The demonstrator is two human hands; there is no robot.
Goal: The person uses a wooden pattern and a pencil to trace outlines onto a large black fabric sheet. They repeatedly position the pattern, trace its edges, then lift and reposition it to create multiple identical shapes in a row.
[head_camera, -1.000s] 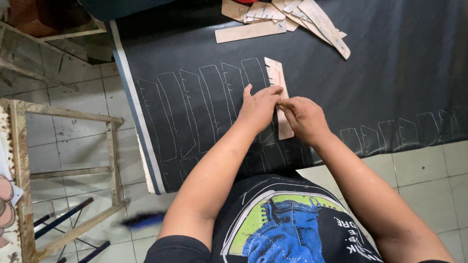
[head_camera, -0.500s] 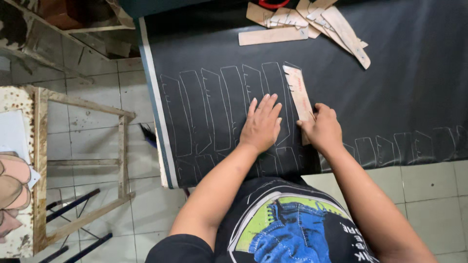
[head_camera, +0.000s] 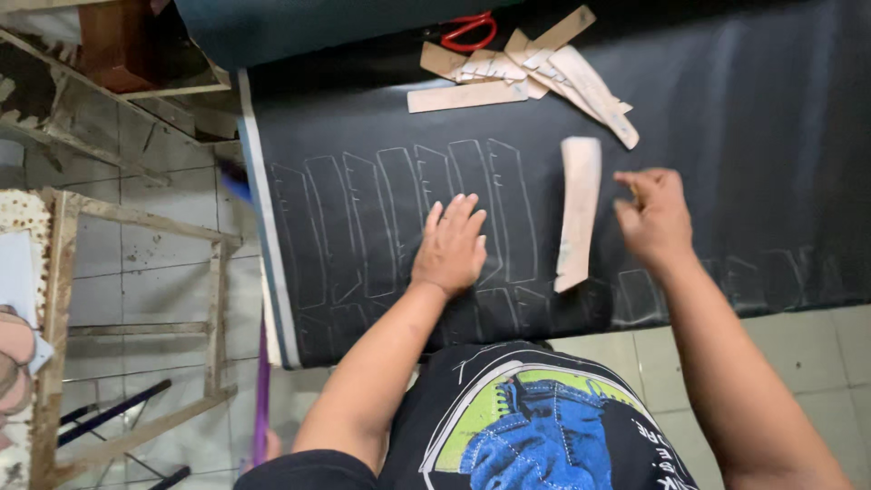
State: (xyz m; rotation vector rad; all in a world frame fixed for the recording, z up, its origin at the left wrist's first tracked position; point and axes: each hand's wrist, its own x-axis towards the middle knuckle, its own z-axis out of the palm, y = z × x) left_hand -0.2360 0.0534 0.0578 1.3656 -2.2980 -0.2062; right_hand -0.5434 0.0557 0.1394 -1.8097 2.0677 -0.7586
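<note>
My left hand [head_camera: 451,247] lies flat on the black sheet [head_camera: 726,109] covering the worktop, fingers [head_camera: 467,213] spread wide over the chalk outlines [head_camera: 399,222], holding nothing. Just right of it, apart from both hands, lies the long cardboard template [head_camera: 578,210]. My right hand [head_camera: 655,218] hovers beside the template's right edge, fingers loosely curled, not touching it.

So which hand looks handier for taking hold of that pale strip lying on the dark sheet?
Probably the right hand: it hovers just beside the cardboard strip, its fingers curled and free. The left hand lies flat on the dark sheet, farther off.
</note>
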